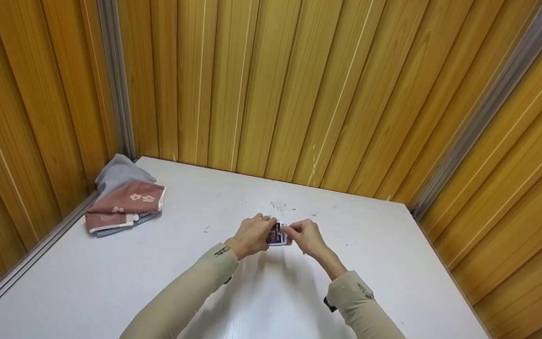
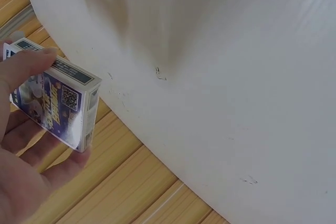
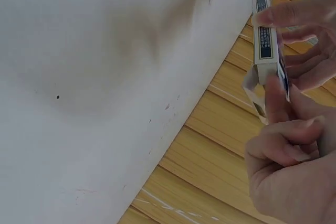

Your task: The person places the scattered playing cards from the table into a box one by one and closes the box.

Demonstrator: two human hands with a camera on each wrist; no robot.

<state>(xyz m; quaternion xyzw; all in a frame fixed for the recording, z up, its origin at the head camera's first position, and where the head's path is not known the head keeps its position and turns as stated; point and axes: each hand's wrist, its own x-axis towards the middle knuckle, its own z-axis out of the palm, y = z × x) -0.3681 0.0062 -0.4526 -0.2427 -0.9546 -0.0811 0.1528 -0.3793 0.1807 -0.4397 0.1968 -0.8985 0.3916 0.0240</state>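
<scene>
My left hand [image 1: 252, 235] grips a small printed cardboard box [image 1: 275, 234] above the white table. In the left wrist view, the thumb lies along the narrow side of the box [image 2: 58, 98], and the fingers are under it. A purple printed face with a square code is visible there. My right hand [image 1: 306, 238] is at the box's right end in the head view. Its thumb and a finger pinch that end in the right wrist view, where a flap [image 3: 254, 90] stands out from the box. The inside of the box is hidden.
A folded cloth [image 1: 130, 200], reddish with white flowers and grey parts, lies at the table's back left corner. Wood-patterned panels [image 1: 271, 89] surround the white table [image 1: 195, 278]. Small dark marks dot the tabletop beyond the hands.
</scene>
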